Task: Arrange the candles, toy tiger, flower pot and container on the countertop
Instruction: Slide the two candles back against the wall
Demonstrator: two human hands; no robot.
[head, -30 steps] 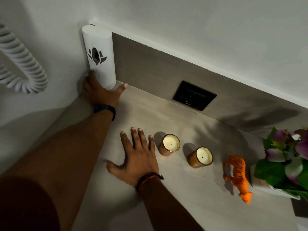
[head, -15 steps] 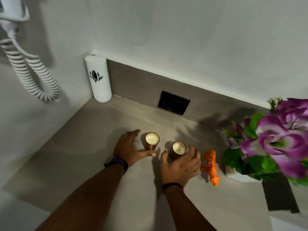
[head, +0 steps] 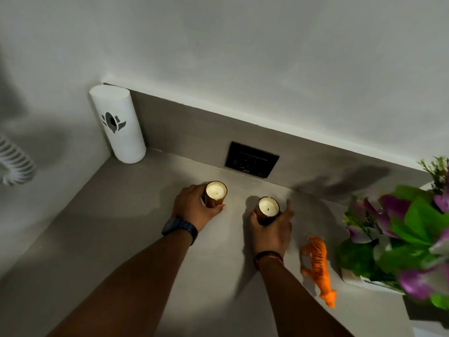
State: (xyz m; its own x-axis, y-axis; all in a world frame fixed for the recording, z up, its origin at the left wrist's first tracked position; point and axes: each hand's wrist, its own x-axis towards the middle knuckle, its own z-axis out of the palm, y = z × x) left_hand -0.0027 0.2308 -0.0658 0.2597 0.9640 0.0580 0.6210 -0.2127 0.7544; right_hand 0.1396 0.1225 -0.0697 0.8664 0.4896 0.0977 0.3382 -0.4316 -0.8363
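Observation:
Two amber glass candles stand on the grey countertop (head: pixel 121 251). My left hand (head: pixel 192 207) wraps the left candle (head: pixel 215 192) from its left side. My right hand (head: pixel 273 227) grips the right candle (head: pixel 268 207) from the front, index finger stretched along its right. An orange toy tiger (head: pixel 317 263) stands right of my right wrist, apart from it. The flower pot (head: pixel 369 282), white with purple flowers and green leaves, sits at the right edge. A tall white cylindrical container (head: pixel 119 125) stands upright in the back left corner.
A black wall socket (head: pixel 251 159) is set in the grey backsplash behind the candles. A white coiled cord (head: pixel 14 161) hangs on the left wall. The wall closes off the counter at the back and left.
My left hand left the white container in the corner and closed on the left candle. My right hand lifted off the counter and gripped the right candle. The view pulled back.

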